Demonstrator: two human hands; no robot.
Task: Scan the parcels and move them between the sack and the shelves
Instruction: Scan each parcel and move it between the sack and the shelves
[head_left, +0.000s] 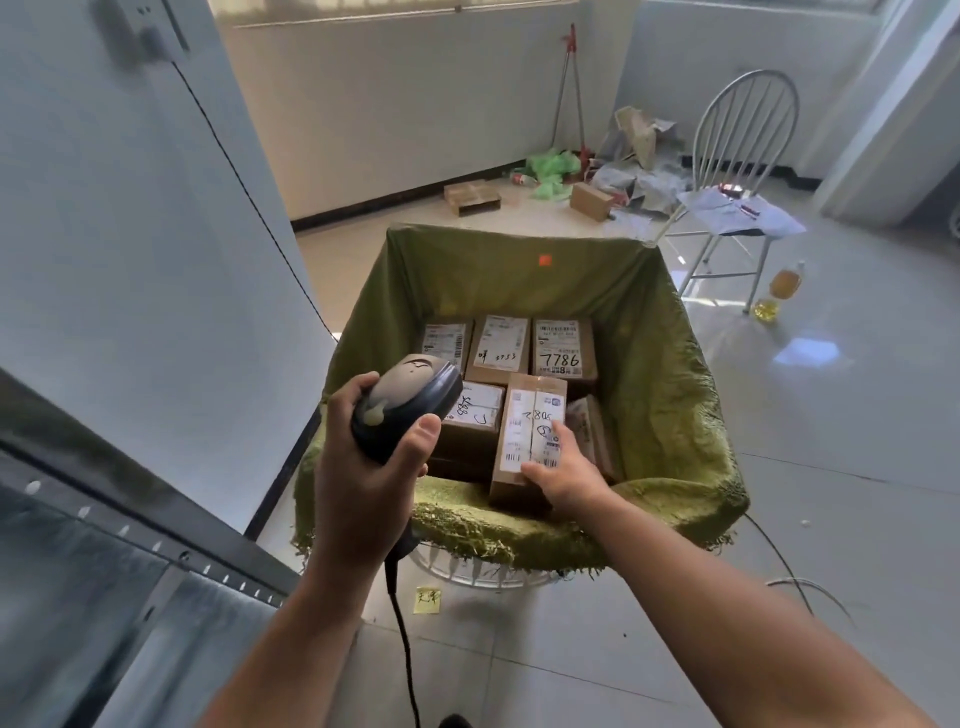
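Observation:
A green sack (670, 364) stands open on the floor ahead of me with several brown cardboard parcels inside. My left hand (363, 457) grips a dark handheld barcode scanner (405, 400), its head aimed over the sack's near left side. My right hand (566, 467) holds a labelled parcel (527, 431) by its lower right corner, tilted up over the sack's near rim. Behind it lie a parcel marked 7786 (563, 348) and another parcel (498, 345). A metal shelf (130, 545) edge shows at lower left.
A white metal chair (737, 171) with papers on its seat stands at the back right, a yellow bottle (782, 288) beside it. Loose boxes (471, 196), green bags and rubbish lie by the far wall. The scanner cable (402, 639) trails down between my arms.

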